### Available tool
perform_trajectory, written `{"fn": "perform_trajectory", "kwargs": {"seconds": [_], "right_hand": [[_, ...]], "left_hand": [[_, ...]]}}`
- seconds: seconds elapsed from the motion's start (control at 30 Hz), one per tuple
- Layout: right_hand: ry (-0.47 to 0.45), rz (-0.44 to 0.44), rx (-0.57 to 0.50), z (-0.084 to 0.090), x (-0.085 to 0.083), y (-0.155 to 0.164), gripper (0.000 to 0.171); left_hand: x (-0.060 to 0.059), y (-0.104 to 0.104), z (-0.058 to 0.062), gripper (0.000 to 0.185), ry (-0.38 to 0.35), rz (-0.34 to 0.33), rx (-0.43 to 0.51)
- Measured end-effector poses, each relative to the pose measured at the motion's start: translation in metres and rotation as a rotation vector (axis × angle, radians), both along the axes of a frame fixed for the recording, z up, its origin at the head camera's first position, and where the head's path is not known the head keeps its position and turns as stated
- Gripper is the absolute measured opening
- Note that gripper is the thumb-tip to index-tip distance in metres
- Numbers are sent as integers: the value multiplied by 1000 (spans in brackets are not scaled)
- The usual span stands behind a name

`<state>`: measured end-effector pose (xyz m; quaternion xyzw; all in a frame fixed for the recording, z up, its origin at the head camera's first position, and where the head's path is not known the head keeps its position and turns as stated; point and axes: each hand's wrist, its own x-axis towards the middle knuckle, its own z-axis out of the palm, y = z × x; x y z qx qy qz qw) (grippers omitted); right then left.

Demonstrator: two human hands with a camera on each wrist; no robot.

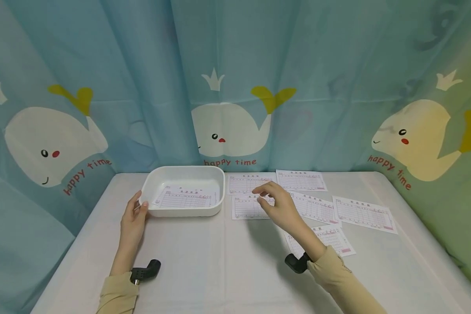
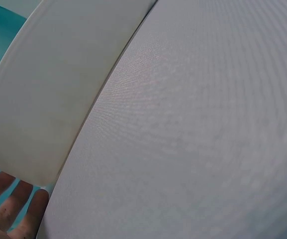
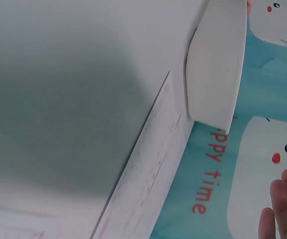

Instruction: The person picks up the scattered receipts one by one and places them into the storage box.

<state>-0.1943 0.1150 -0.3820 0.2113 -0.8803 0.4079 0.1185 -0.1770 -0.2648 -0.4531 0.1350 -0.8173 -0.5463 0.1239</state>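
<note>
Left hand [image 1: 133,218] rests flat against the tray [image 1: 149,209], fingers straight. Right hand [image 1: 278,205] hovers over a form [image 1: 245,208], fingers loose, holding nothing.

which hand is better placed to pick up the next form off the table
Probably the right hand: it hovers, fingers relaxed, over the printed paper forms beside the white rectangular plastic tray. The left hand rests against that tray's left end, farther from the sheets.

Makeshift staged booth, whale-print "happy time" curtains [image 1: 235,87] enclosing a white-clothed surface [image 1: 227,261]; printed forms [image 1: 363,213] right, white tray [image 1: 184,207] far left
</note>
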Motion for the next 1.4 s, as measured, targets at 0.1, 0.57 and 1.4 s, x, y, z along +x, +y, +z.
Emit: {"fn": "perform_trajectory", "kwargs": {"seconds": [0.1,0.57,1.4], "right_hand": [[-19,-23,-3,0,7,10,19],[-23,-111,-1,-24,30,48,24],[38,-281,101,-53,59,127,28]], "left_hand": [[0,1,0,56,4,-1,-3],[1,-1,2,56,-18,2,-21],[3,1,2,56,-11,-4,-1]]}}
